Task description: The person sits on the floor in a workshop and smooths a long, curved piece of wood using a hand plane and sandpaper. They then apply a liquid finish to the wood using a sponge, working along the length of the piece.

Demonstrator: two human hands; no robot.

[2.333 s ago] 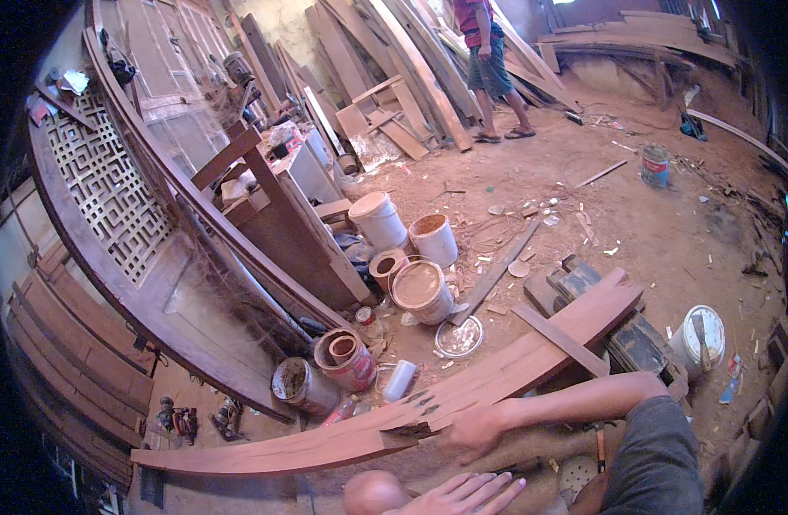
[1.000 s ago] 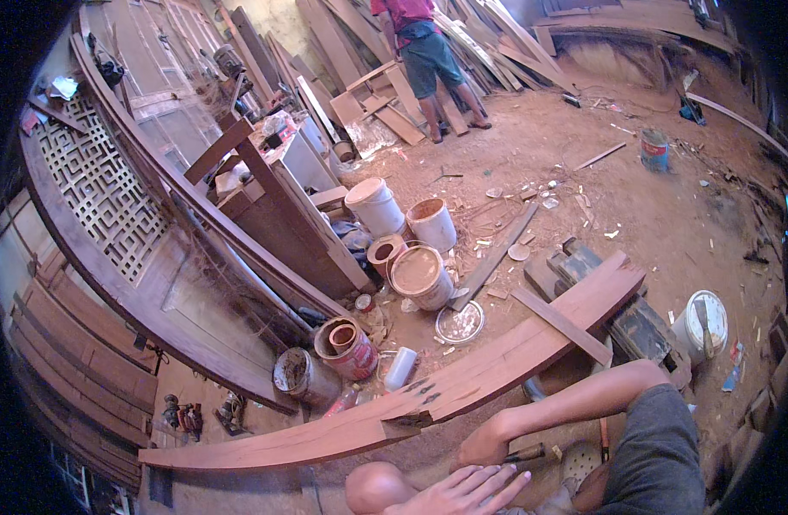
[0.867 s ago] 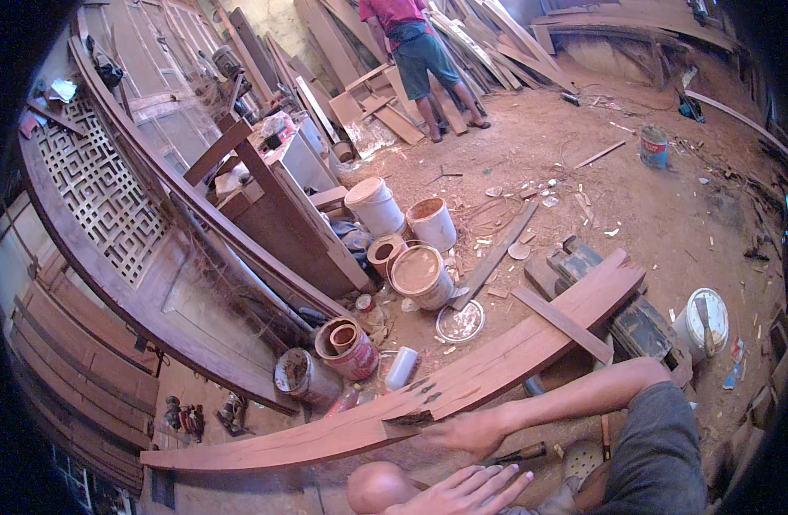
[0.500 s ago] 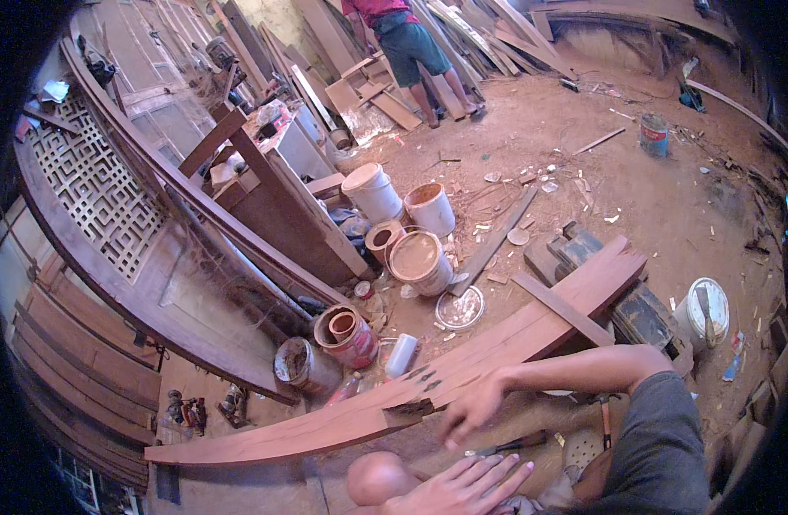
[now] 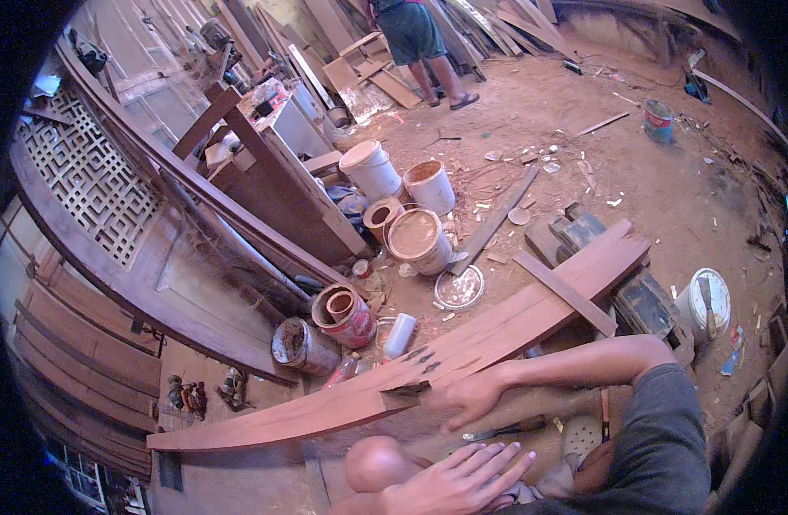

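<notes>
A long reddish-brown plank point(image 5: 325, 410) lies slantwise in front of me, with a dark, rough notch point(image 5: 405, 390) in its near edge and several dark slots beside it. My right hand point(image 5: 471, 398) reaches in from the right; its stretched fingertips touch the plank next to the notch, with no tool visible in them. Below, my left hand point(image 5: 462, 477) lies flat near my bent knee, fingers extended and holding nothing. Between the hands and the hammer point(image 5: 606, 414) rests a dark-handled chisel point(image 5: 507, 428). A narrow wood strip point(image 5: 565, 293) crosses the plank.
Beyond the plank stand several buckets point(image 5: 418, 243), a red can point(image 5: 347, 318) and a white bottle point(image 5: 400, 336). A dark block point(image 5: 643, 305) supports the plank's right end. At the right is a white tub point(image 5: 703, 305). Another person point(image 5: 411, 39) stands at the back among leaning boards.
My right hand has moved slightly left and up, from hovering beside the plank to its notched edge. The left hand stays put. The person at the back has shifted their feet.
</notes>
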